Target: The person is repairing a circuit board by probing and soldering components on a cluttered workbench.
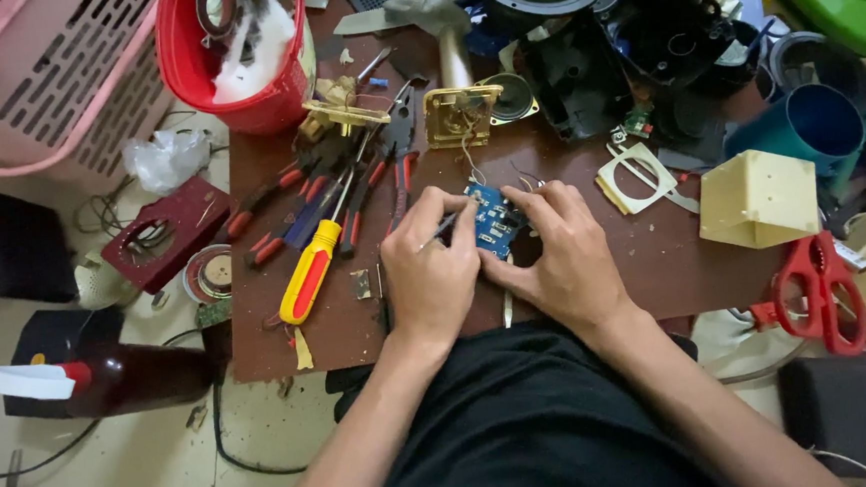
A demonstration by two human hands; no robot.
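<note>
A small blue circuit board [493, 220] lies on the brown bench [654, 260], right between both hands. The left hand [433, 274] is closed on a thin metal tool [439, 231] whose tip touches the board. The right hand [562, 256] pinches the board's right edge. A yellow screwdriver [309, 271] lies just left.

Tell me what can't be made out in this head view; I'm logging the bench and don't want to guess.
- Blue circuit board: partly covered by the left hand and right hand; its components are too small to tell.
- Thin tool in the left hand: its tip is too small to identify.
- Red bucket and pink basket: cut off by the top edge.
- Red scissors: blade tips lost in clutter near the right edge.
</note>
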